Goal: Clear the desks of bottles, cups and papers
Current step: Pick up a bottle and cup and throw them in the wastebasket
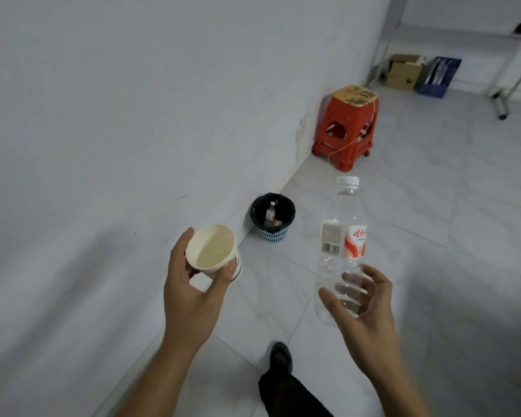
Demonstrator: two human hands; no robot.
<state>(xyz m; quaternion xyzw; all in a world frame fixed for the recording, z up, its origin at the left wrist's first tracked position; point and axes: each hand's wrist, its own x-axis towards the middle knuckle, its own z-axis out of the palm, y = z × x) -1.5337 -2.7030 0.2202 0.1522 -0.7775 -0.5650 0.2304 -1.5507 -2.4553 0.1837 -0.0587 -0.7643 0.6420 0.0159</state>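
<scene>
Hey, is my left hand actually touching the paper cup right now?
Touching. The head view shows the left hand gripping the paper cup, with thumb and fingers pressed against its opposite sides and no gap.

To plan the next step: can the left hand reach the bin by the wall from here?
Probably not yet. The left hand, gripping the paper cup, is short of the bin, which stands further ahead on the floor; nothing blocks the way.
</scene>
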